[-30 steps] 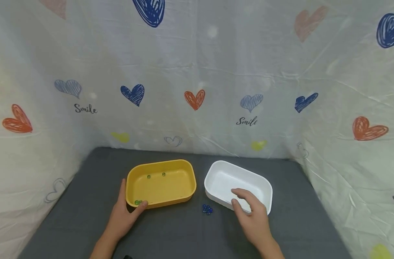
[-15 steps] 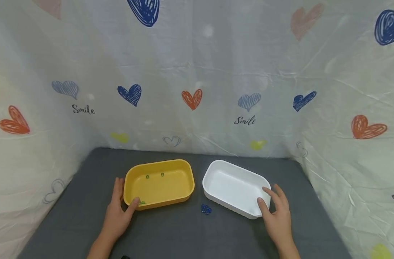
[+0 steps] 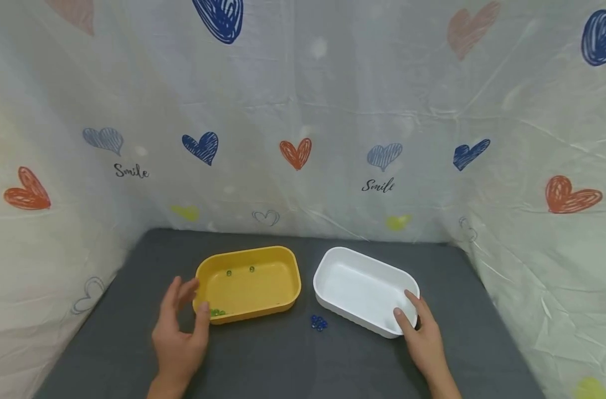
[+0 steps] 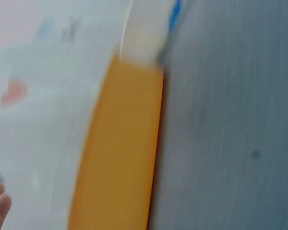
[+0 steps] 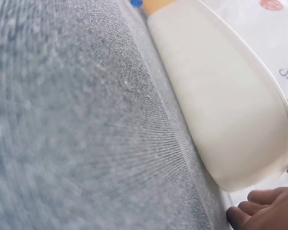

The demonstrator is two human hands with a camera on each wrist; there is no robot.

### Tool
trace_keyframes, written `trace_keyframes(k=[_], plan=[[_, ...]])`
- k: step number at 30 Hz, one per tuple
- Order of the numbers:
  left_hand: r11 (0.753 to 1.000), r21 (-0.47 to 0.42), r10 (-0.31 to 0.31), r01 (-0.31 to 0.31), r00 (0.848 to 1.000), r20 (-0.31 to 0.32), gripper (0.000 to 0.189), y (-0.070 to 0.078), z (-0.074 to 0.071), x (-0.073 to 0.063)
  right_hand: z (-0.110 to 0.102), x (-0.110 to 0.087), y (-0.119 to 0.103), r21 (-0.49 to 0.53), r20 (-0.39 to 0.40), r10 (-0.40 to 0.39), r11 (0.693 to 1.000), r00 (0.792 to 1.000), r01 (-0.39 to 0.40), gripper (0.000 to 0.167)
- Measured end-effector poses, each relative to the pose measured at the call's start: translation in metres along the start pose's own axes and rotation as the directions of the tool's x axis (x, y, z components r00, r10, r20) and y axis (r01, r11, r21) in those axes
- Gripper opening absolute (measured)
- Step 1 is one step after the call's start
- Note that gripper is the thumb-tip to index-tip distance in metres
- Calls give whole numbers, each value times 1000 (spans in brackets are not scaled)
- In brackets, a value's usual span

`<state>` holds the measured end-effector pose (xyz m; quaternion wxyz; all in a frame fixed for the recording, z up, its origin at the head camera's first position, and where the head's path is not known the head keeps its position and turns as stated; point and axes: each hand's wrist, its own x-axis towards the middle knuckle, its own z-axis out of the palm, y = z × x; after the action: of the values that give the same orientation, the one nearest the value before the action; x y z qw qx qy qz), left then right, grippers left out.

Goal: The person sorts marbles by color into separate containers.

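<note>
In the head view my left hand [image 3: 178,341] is raised at the left end of the yellow tray [image 3: 248,291], fingers loosely bent with nothing between them. A few of its fingertips [image 4: 0,211] show at the left wrist view's lower edge. Inside the yellow tray lie several green glass marbles [image 3: 216,313], most by the near-left corner. My right hand [image 3: 424,335] grips the right end of the white tray [image 3: 360,288], thumb over the near rim, index finger at the far side. The right wrist view has its curled fingers [image 5: 261,208] under the white tray's end.
Several blue marbles [image 3: 319,323] sit in a tight cluster on the dark grey cloth [image 3: 263,360], in front of the gap between the trays. A pale curtain [image 3: 333,183] printed with hearts hangs behind and along both sides of the table.
My right hand has moved right, from over the white tray's near side to its right end. My left hand has let go of the yellow tray's corner and lifted slightly.
</note>
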<state>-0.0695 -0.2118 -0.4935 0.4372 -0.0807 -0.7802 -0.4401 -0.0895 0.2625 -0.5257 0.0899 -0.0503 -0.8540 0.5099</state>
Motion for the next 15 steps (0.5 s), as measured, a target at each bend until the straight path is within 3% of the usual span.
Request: trace_keyframes(k=[2,3,4,5,6,7,8,9,10,11,12,13,15], plan=[[995,-97,10,0,995,98,73,21,16,-8,0,0,1,3,-8,13,1000,1000,-12,63],[989,-141,-26,53,982,185,68,33,25,-13,0,0,1,-7,-18,14,1000,1000,-14,63],[977,-162,-89,139,954,286,64,44,34,-18,0,0,2,-17,-26,13,1000,1000,-13,62],[961,-149,-159,234,905,396,61,55,44,-23,1,0,2,-30,-34,11,999,999,-12,61],[941,-105,-230,322,835,501,60,63,53,-28,1,0,2,-40,-43,8,999,999,-10,60],[919,-45,-291,391,751,593,60,71,62,-32,1,-1,3,-49,-51,4,999,999,-7,59],[903,8,-327,429,677,659,62,75,72,-36,2,-1,3,-62,-61,2,998,998,-5,58],[891,63,-359,449,613,704,64,78,81,-40,3,-2,4,-73,-67,0,997,998,-5,57],[886,111,-379,451,564,734,68,79,90,-44,3,-3,4,-78,-72,-2,997,997,-4,57],[886,145,-388,439,534,751,70,80,98,-47,3,-3,5,-81,-74,-1,997,997,-5,56],[889,173,-394,423,518,759,71,79,105,-50,4,-4,5,-83,-75,-2,997,997,-4,56],[897,192,-392,398,518,760,71,79,112,-53,4,-4,5,-87,-75,-4,996,997,-3,56],[918,209,-371,337,544,753,68,76,123,-57,4,-4,6,-93,-74,-10,996,997,3,56]])
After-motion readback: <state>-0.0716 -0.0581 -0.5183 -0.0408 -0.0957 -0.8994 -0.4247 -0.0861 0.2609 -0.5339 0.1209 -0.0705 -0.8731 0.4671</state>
